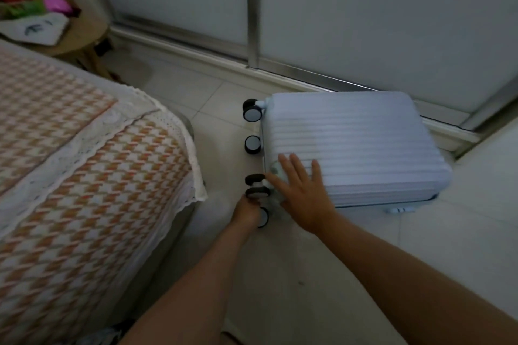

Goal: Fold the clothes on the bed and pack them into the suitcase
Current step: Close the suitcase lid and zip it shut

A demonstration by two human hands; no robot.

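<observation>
A pale blue ribbed hard-shell suitcase [358, 145] lies flat and closed on the tiled floor, its black-and-white wheels pointing left toward the bed. My right hand [301, 190] lies flat with spread fingers on the suitcase's near left corner. My left hand [248, 211] is lower, at the near wheels; its fingers curl around one wheel [256, 193]. The bed [84, 165] with an orange-and-white houndstooth cover and lace trim fills the left side. No clothes are visible on the part of the bed that shows.
Sliding glass doors with a metal track [280, 67] run behind the suitcase. A round wooden side table [81, 36] at the upper left holds a white cloth bag and colourful items. Pale floor tiles [308, 274] lie between bed and suitcase.
</observation>
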